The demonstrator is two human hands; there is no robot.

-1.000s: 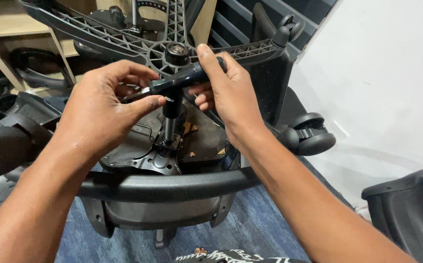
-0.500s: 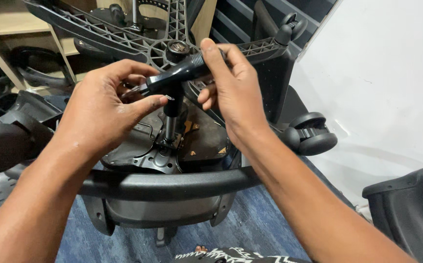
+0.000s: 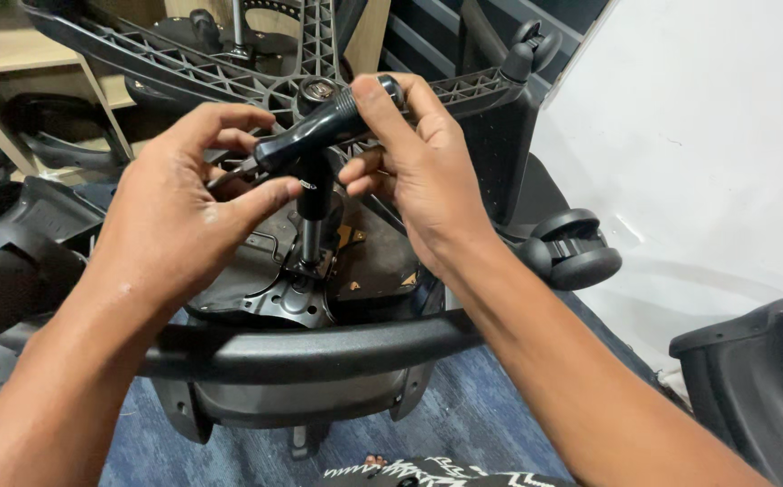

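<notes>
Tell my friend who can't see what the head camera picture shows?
Two hands grip a black T-handle tool: the left hand on one end, the right hand on the other. Its shaft stands on the metal plate under an upturned office chair, near a caster wheel.

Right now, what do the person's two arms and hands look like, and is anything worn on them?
Both forearms are bare up to the picture's edge: no sleeves, gloves, watch or rings visible. The left hand and the right hand have short nails; small pale specks mark the left one.

black t-handle wrench (image 3: 319, 135), glossy crossbar tilted up to the right, shaft standing upright, tip seated in the black metal seat plate (image 3: 355, 280) below
</notes>
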